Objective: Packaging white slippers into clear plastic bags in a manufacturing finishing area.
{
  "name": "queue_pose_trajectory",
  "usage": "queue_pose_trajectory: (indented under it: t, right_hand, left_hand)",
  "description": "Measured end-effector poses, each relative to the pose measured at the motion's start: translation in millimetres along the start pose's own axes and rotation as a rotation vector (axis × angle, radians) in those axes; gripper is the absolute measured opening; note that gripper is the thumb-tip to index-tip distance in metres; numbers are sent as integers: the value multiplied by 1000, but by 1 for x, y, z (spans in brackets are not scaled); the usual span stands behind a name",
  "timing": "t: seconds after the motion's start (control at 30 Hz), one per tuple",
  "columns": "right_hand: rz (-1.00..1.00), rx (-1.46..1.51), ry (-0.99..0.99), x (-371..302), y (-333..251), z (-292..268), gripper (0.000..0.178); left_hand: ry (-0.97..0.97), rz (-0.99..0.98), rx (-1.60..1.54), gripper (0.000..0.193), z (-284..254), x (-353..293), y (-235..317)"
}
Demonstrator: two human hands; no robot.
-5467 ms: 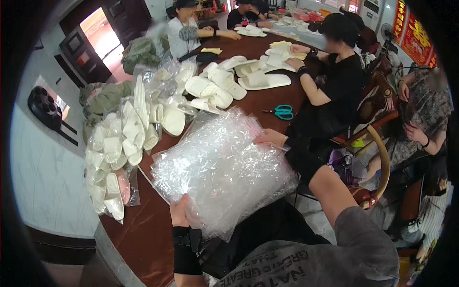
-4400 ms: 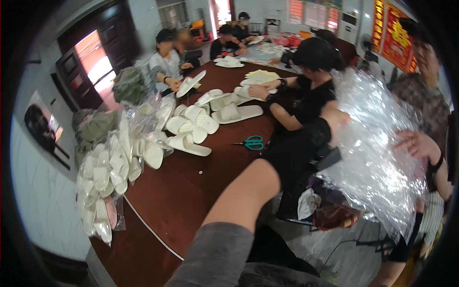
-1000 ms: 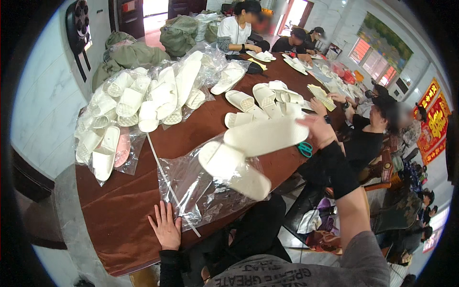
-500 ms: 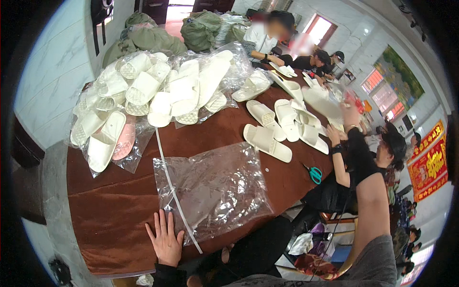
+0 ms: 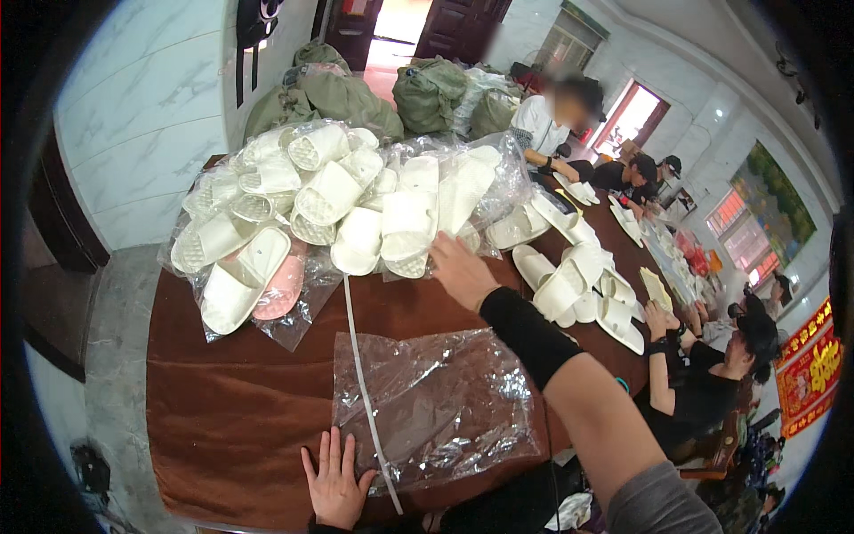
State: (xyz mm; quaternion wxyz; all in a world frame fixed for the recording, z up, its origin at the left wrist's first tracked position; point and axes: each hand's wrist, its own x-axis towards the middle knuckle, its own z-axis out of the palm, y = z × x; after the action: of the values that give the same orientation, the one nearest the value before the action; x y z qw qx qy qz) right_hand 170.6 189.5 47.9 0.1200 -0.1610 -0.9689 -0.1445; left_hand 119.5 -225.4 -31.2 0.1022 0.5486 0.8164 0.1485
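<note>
Where the brown-covered bench (image 5: 240,400) comes nearest, the left hand (image 5: 338,485) lies flat, palm down, fingers straight and spread wide. Just to the right of these fingers, a clear plastic bag (image 5: 454,400) lies flat on the bench, its near left corner meeting the hand. A narrow white strip (image 5: 360,383) crosses the bag's left part and passes close to the left thumb; whether it lies above or beneath the bag cannot be told. Beyond the bag, the right hand (image 5: 463,274) is extended, back uppermost, below a black wrist sleeve (image 5: 534,338). Its fingers reach the front edge of a heap of white slippers (image 5: 409,218) wrapped in clear film; it cannot be determined whether they are closed on one. Left of the right fingers, at the heap's near side, a pink slipper (image 5: 283,289) lies beside a white one, partly beneath it. Right of the same fingers, loose white slippers (image 5: 569,285) lie overlapping one another. Farther right, a co-worker in black (image 5: 698,378) has a hand beside a pale yellow sheet (image 5: 656,289). Beyond the heap, farthest from the fingers, green sacks (image 5: 431,93) stand before an open doorway (image 5: 400,22).
</note>
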Motion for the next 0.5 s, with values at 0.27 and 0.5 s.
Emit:
queue_pose_trajectory:
  t: [0.27,0.5]
  right_hand:
    - [121,119,114,-58,-3,-118,23]
    - [315,198,415,-63,36,-179,11]
  left_hand:
    - [98,10,76,67,3,2,-2]
    - [177,67,103,65,16,2,0]
